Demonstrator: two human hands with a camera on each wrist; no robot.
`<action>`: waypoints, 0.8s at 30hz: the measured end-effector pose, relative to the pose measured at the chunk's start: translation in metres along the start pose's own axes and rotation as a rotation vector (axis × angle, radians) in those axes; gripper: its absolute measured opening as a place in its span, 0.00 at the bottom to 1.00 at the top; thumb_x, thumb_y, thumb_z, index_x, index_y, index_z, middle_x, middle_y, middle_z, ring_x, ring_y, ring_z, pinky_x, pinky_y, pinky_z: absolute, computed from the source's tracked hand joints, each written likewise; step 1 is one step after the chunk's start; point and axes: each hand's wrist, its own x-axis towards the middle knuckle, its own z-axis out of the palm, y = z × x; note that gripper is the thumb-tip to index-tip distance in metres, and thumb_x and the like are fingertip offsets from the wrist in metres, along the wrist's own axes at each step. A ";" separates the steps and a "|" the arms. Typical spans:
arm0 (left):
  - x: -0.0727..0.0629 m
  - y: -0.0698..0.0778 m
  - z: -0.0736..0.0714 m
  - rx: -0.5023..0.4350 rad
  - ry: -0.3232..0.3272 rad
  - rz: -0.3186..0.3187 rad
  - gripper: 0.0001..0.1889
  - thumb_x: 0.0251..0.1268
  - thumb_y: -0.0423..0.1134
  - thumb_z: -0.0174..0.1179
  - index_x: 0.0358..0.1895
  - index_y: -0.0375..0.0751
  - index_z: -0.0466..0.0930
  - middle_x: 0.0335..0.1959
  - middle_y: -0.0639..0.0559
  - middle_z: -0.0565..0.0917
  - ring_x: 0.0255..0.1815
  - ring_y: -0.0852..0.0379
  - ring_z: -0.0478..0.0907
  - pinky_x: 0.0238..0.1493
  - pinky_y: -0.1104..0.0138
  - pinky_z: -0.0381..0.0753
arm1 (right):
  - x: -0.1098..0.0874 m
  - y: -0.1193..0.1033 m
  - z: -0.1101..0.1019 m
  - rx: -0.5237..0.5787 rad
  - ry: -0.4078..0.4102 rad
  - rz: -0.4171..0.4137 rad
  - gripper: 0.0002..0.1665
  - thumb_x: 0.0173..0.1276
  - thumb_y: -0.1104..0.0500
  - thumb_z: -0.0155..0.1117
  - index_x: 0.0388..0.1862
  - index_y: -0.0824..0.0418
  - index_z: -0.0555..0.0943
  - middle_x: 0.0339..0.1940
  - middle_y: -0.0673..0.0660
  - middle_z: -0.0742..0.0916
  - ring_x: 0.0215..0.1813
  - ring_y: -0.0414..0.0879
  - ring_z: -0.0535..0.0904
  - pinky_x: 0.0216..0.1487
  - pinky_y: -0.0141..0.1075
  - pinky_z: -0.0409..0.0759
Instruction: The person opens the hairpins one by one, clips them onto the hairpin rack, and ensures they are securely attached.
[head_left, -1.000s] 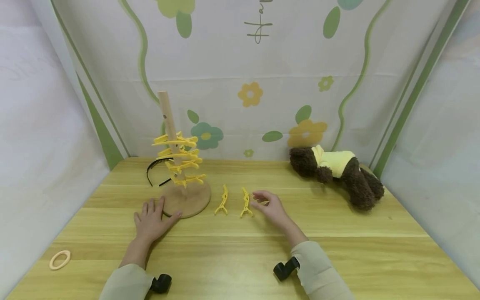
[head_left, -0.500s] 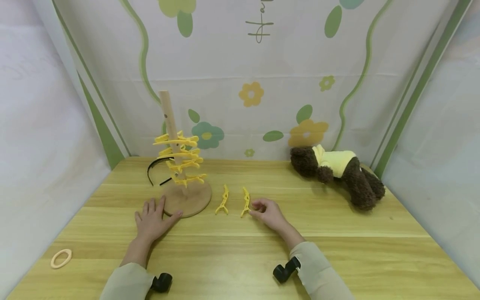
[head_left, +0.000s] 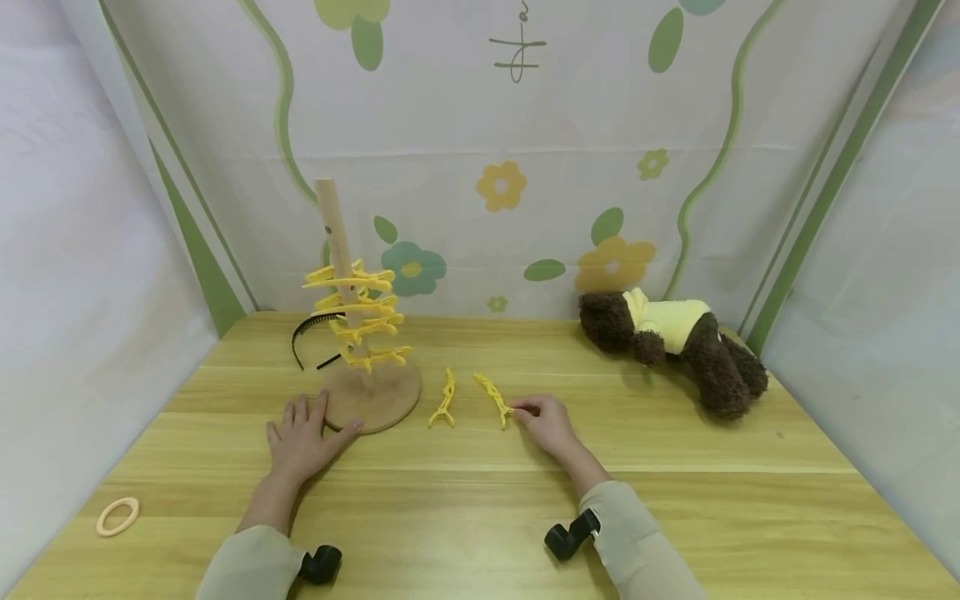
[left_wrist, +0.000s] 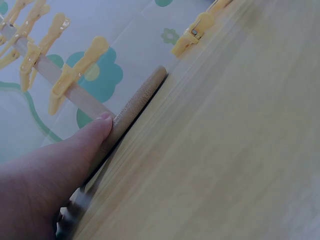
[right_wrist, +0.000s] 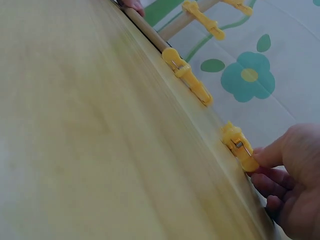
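My right hand point(head_left: 549, 427) pinches the handle end of a yellow hair clip point(head_left: 492, 396) between thumb and fingers. In the right wrist view this clip point(right_wrist: 237, 145) shows its small metal spring, low over the wooden table. A second yellow hair clip point(head_left: 446, 398) lies to its left, beside the round base point(head_left: 382, 404) of a wooden stand. Several more yellow clips point(head_left: 367, 327) are fixed along the stand's post point(head_left: 333, 225). My left hand point(head_left: 302, 447) lies spread at the base's left front edge, fingers straight, its thumb point(left_wrist: 97, 132) resting on the rim.
Behind the stand sits a black headband point(head_left: 302, 337). At the table's back right lies a brown plush toy point(head_left: 671, 329) in a yellow top. A pale ring point(head_left: 117, 517) is at the front left. A flower-printed cloth point(head_left: 420, 108) closes off the back.
My right hand has come down and taken hold of the right-hand clip's handle end. That clip has turned, its far tip now pointing up and left. My left hand stays in place.
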 end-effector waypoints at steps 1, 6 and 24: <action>0.000 0.000 0.000 -0.001 -0.001 0.000 0.48 0.51 0.68 0.44 0.65 0.33 0.45 0.62 0.25 0.42 0.61 0.30 0.34 0.49 0.37 0.25 | 0.001 0.001 -0.001 -0.004 0.009 0.014 0.06 0.55 0.68 0.60 0.29 0.62 0.83 0.28 0.53 0.83 0.33 0.45 0.76 0.35 0.37 0.72; -0.001 0.002 -0.001 -0.009 -0.008 -0.003 0.48 0.51 0.68 0.43 0.65 0.34 0.45 0.62 0.25 0.42 0.61 0.30 0.34 0.49 0.37 0.25 | 0.001 0.003 -0.006 -0.012 -0.007 0.027 0.09 0.53 0.63 0.64 0.34 0.65 0.82 0.29 0.54 0.81 0.32 0.45 0.74 0.32 0.36 0.72; 0.000 -0.001 0.001 -0.001 0.011 0.010 0.48 0.51 0.68 0.44 0.65 0.33 0.46 0.62 0.24 0.43 0.61 0.29 0.35 0.48 0.36 0.26 | 0.002 0.006 -0.005 -0.199 -0.031 -0.079 0.18 0.48 0.58 0.69 0.37 0.65 0.79 0.32 0.55 0.75 0.34 0.47 0.69 0.35 0.38 0.68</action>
